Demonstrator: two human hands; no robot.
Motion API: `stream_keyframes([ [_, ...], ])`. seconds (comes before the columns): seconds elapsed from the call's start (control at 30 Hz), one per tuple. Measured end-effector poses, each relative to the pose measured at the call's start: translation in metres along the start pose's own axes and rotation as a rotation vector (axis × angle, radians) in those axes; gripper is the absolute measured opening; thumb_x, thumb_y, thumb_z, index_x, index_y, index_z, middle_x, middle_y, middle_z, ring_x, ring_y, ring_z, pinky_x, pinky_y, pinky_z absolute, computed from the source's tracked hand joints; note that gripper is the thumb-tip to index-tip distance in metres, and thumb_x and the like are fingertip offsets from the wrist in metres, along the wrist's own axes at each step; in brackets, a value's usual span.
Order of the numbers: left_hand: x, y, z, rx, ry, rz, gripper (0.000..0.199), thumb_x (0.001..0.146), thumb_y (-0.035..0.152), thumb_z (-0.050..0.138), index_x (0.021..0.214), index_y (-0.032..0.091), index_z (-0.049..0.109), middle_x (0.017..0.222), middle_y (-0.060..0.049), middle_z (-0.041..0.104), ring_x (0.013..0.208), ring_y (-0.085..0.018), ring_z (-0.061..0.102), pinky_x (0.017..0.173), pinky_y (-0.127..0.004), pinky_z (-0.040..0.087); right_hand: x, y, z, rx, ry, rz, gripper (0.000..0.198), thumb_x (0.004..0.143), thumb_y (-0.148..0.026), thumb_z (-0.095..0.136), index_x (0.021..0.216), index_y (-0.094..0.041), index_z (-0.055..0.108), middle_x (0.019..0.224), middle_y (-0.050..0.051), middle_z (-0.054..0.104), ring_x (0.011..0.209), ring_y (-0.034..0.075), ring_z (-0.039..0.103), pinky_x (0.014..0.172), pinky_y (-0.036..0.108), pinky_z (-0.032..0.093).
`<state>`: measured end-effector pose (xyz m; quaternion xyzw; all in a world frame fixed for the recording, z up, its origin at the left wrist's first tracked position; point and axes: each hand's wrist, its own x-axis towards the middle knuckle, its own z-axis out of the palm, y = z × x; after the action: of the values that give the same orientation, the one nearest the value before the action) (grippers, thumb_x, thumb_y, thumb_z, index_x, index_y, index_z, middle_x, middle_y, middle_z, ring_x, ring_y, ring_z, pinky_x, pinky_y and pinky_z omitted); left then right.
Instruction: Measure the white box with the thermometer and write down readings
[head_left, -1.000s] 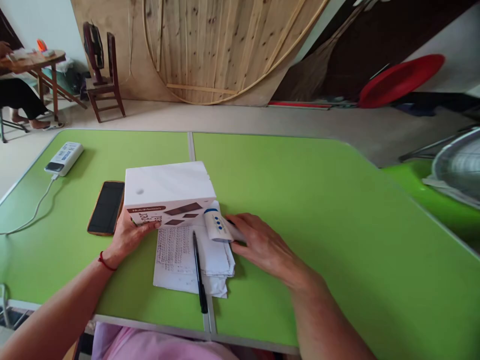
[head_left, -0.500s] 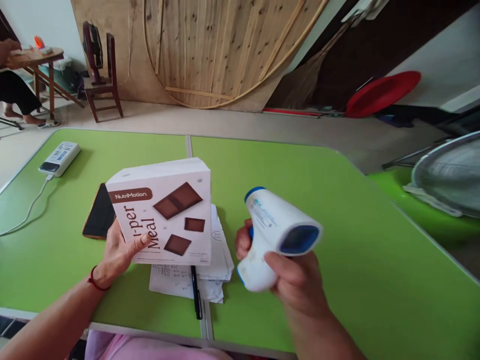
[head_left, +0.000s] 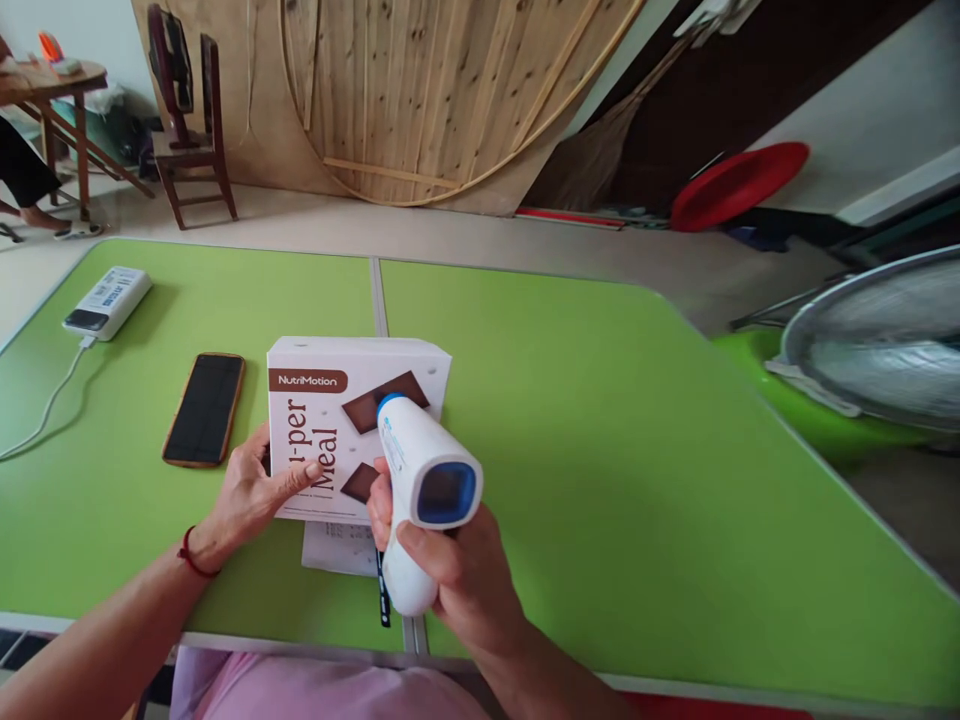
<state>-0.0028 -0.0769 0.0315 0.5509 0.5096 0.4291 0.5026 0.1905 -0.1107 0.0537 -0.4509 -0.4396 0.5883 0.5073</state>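
Observation:
My left hand (head_left: 259, 490) grips a white NutriMotion box (head_left: 319, 345) by its lower left side, thumb across the printed front. Brown squares are pictured on the box. In my right hand (head_left: 457, 570) is a white and blue infrared thermometer (head_left: 420, 460), gripped by its handle, with its nose toward the box front and its dark screen facing me. Whether the nose touches the box I cannot tell. Handwritten paper (head_left: 337, 548) lies below the box, partly hidden, and a black pen (head_left: 383, 595) shows beside it.
On the green table (head_left: 637, 500), a smartphone (head_left: 205, 410) lies left of the box. Farther left is a white power bank (head_left: 109, 302) with a cable. A chair holding a fan (head_left: 174, 80) stands beyond, and a person's leg (head_left: 26, 170) shows at far left.
The thermometer has moved left, in front of the box. My left hand has shifted the box right and turned it more upright, uncovering the whole phone.

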Motion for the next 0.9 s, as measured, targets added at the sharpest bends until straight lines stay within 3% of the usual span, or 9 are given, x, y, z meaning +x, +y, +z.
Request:
stream_keyframes([
  [0.1, 0.0006, -0.0023, -0.0002, -0.017, -0.009, -0.008, 0.045, 0.078, 0.049, 0.077, 0.105, 0.015, 0.066, 0.094, -0.009, 0.075, 0.080, -0.023, 0.070, 0.066, -0.032, 0.058, -0.0003, -0.0038, 0.0021, 0.076, -0.015, 0.107, 0.029, 0.064, -0.044, 0.076, 0.077, -0.020, 0.065, 0.062, 0.000, 0.058, 0.052, 0.013, 0.048, 0.046, 0.027, 0.041],
  [0.23, 0.0004, -0.0060, -0.0007, -0.030, -0.018, 0.004, 0.048, 0.076, 0.049, 0.078, 0.108, 0.015, 0.066, 0.094, -0.009, 0.075, 0.082, -0.024, 0.070, 0.066, -0.032, 0.058, -0.0056, -0.0055, 0.0032, 0.092, -0.019, 0.151, 0.024, 0.063, -0.038, 0.077, 0.075, -0.020, 0.068, 0.065, 0.002, 0.065, 0.053, 0.014, 0.053, 0.050, 0.029, 0.045],
  [0.47, 0.0000, -0.0033, -0.0012, -0.001, -0.008, 0.047, 0.049, 0.075, 0.049, 0.078, 0.108, 0.014, 0.068, 0.093, -0.009, 0.074, 0.079, -0.023, 0.068, 0.063, -0.030, 0.057, -0.0087, -0.0034, 0.0062, 0.086, -0.029, 0.132, 0.025, 0.064, -0.039, 0.079, 0.065, -0.019, 0.064, 0.056, 0.001, 0.065, 0.047, 0.014, 0.055, 0.047, 0.029, 0.045],
  [0.7, 0.0001, -0.0012, -0.0010, 0.014, -0.007, 0.034, 0.050, 0.075, 0.051, 0.078, 0.107, 0.014, 0.068, 0.093, -0.009, 0.074, 0.078, -0.023, 0.068, 0.063, -0.031, 0.057, -0.0087, -0.0103, 0.0108, 0.123, 0.016, 0.153, 0.029, 0.063, -0.043, 0.079, 0.076, -0.019, 0.069, 0.055, -0.001, 0.064, 0.045, 0.014, 0.055, 0.046, 0.029, 0.044],
  [0.9, 0.0009, -0.0038, -0.0017, -0.018, -0.019, 0.041, 0.049, 0.075, 0.050, 0.079, 0.107, 0.015, 0.067, 0.097, -0.010, 0.075, 0.087, -0.026, 0.071, 0.073, -0.035, 0.060, -0.0072, -0.0097, 0.0106, 0.133, -0.016, 0.136, 0.023, 0.063, -0.036, 0.078, 0.060, -0.020, 0.061, 0.054, -0.001, 0.063, 0.047, 0.014, 0.055, 0.048, 0.029, 0.045],
])
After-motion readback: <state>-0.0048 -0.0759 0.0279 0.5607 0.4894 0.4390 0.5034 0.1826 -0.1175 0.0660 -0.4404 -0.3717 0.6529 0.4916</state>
